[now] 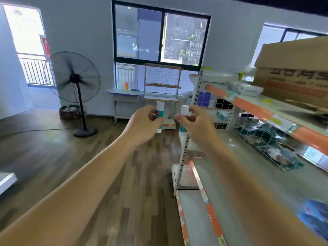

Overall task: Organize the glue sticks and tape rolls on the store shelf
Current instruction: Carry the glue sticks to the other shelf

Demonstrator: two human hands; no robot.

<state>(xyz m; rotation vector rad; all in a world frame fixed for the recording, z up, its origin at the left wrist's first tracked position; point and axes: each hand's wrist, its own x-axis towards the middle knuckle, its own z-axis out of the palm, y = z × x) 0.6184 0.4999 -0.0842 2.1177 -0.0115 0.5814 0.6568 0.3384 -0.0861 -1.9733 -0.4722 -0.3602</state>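
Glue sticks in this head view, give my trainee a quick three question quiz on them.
1. True or false: each hand holds one glue stick.
2. Which side of the hands is the store shelf on: A left, B right?
3. Fill in: the sticks are held ____, caps up.

Key: 1 true, the left hand holds a glue stick and the right hand another glue stick. 2 B. 3 upright.

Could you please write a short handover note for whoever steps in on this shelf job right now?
Left hand: holds one glue stick upright.
Right hand: holds a second glue stick, also upright.
Both sticks are raised in the aisle, left of the store shelf, not yet placed.
No tape rolls are identifiable; the shelf contents are blurred.
Left: set both sticks on the shelf, then sort the rest.
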